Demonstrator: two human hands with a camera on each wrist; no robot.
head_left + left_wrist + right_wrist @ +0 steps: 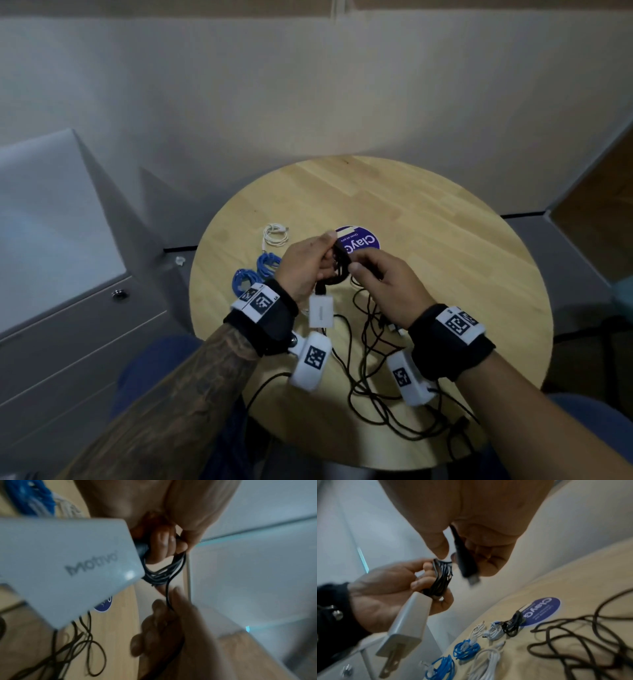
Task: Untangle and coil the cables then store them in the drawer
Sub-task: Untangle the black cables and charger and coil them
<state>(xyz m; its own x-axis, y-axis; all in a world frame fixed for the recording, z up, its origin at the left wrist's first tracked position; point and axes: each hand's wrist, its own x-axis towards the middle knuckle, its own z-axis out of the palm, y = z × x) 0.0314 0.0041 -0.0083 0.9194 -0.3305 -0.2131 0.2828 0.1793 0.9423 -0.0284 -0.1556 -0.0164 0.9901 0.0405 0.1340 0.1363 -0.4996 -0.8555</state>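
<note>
My left hand (310, 265) grips a small coil of black cable (441, 578) above the round wooden table (445, 222). A white wall charger (321, 311) hangs from that coil, prongs down. My right hand (373, 274) pinches the black USB plug end (467, 566) of the same cable, close beside the coil. Loose black cables (373, 370) lie tangled on the table under my wrists. Two blue coiled cables (255, 274) and a white coiled cable (275, 235) lie at the table's left.
A grey drawer cabinet (78, 342) with a round lock stands left of the table, its drawers closed. A purple round sticker (363, 241) marks the table's middle. In the right wrist view, more small white coils (493, 632) and a black coil (513, 626) lie near the sticker.
</note>
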